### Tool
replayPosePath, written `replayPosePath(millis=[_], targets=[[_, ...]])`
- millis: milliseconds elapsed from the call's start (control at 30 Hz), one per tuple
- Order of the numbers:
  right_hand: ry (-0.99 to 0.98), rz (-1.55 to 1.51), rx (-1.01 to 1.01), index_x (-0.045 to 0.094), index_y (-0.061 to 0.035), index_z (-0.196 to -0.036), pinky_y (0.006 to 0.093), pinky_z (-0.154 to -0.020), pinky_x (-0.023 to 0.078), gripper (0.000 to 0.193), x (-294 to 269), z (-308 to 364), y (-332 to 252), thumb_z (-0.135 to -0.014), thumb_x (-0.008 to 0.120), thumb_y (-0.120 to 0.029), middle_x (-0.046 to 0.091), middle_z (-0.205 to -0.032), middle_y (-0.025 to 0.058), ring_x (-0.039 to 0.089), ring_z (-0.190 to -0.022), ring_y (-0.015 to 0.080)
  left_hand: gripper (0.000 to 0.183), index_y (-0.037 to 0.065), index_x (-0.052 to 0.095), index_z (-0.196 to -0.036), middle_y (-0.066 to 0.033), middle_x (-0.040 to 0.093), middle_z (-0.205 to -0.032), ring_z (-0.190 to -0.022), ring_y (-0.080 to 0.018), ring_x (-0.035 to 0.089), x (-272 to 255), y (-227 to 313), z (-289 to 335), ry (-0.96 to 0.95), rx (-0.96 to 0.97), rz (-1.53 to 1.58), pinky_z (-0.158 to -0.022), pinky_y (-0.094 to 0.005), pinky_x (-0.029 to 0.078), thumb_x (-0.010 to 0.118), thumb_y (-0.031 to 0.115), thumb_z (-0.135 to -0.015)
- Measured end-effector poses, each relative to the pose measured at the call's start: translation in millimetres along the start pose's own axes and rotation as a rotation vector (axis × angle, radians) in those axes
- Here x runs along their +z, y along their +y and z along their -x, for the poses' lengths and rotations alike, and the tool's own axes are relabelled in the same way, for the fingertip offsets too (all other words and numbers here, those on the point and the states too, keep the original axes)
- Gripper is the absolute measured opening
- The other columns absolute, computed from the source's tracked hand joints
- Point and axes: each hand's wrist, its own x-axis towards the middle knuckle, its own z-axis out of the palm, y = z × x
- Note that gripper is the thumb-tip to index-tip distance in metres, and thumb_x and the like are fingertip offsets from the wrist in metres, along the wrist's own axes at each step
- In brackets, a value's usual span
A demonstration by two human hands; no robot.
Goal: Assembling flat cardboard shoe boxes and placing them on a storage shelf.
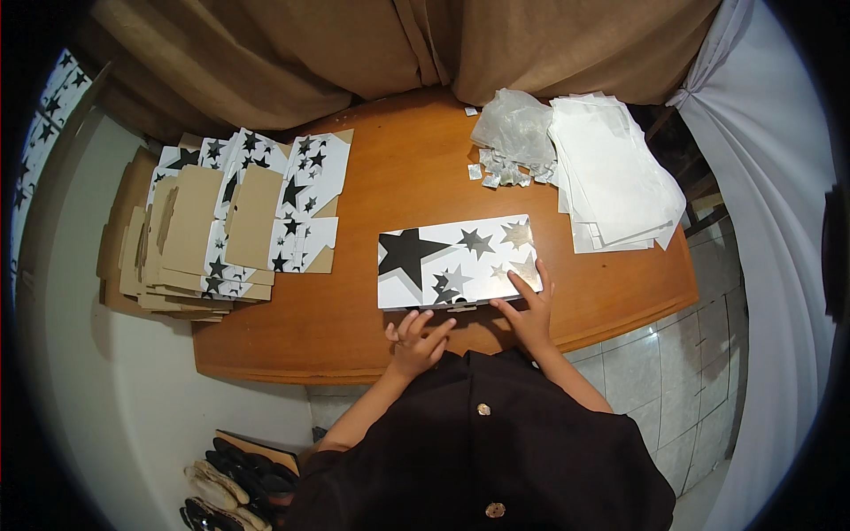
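A closed white cardboard box [482,246] printed with black, grey and pale stars lies on the wooden table in front of me. My right hand [529,311] rests at its near right corner, fingers spread, with fingertips touching the lid and the front edge. My left hand [418,343] is by the box's near left edge with its fingers apart and nothing in it. Whether the left fingertips touch the box's front side I cannot tell. A small tab shows at the middle of the front edge.
Flattened star-print boxes [190,221] are stacked at the table's left. At the far right lie white paper sheets [611,173], a clear plastic bag [516,128] and small silvery packets [505,173]. Several shoes [235,482] lie below on the left. A brown curtain [372,44] hangs behind the table.
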Motion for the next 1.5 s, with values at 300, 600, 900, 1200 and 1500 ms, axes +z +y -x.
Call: replayPosePath(millis=[300,600,900,1200,1500], targets=[[0.090,-0.074,-0.051,0.065,-0.0051,-0.107,0.0390,-0.097,0.037,0.050,11,1,1,-0.063,0.082,-0.021,0.032,-0.137,0.0248,0.041,-0.123,0.0363,0.040,0.025,0.062,-0.115,-0.0034,0.053,-0.125,-0.118,-0.0201,0.046,-7,-33,-35,-0.157,-0.232,0.007,-0.099,-0.0549,0.004,0.066,0.039,-0.078],[0.039,0.097,-0.055,0.065,-0.0157,-0.112,0.0548,-0.100,0.024,0.052,9,5,5,-0.066,0.079,-0.035,0.030,-0.140,0.0205,0.026,-0.129,0.0412,0.032,0.021,0.064,-0.112,-0.0025,0.057,-0.119,-0.113,-0.0214,0.050,-6,-42,-36,-0.180,-0.222,0.129,-0.097,-0.0510,0.023,0.065,0.027,-0.081],[-0.130,0.444,-0.086,0.063,-0.0344,-0.114,0.0726,-0.092,0.005,0.049,-1,-13,16,-0.067,0.075,-0.044,0.027,-0.146,0.0107,0.011,-0.133,0.0447,0.033,0.023,0.064,-0.112,-0.0015,0.058,-0.118,-0.112,-0.0211,0.050,14,-39,-32,-0.105,-0.284,0.147,-0.098,-0.0492,0.024,0.067,0.023,-0.079],[-0.009,0.240,-0.539,0.066,-0.0299,-0.103,0.0479,-0.096,0.019,0.036,30,0,-7,-0.068,0.074,-0.030,0.057,-0.113,-0.0022,0.041,-0.115,0.0245,0.033,0.024,0.064,-0.112,-0.0010,0.058,-0.117,-0.111,-0.0211,0.050,24,-34,-32,-0.041,-0.313,0.126,-0.099,-0.0496,0.023,0.066,0.022,-0.079],[0.032,0.319,-0.661,0.066,-0.0278,-0.099,0.0432,-0.091,0.021,0.027,51,2,8,-0.072,0.069,-0.025,0.059,-0.107,-0.0066,0.049,-0.105,0.0132,0.032,0.023,0.064,-0.112,-0.0014,0.057,-0.117,-0.112,-0.0214,0.050,24,-33,-32,-0.034,-0.311,0.124,-0.100,-0.0501,0.021,0.065,0.024,-0.080]])
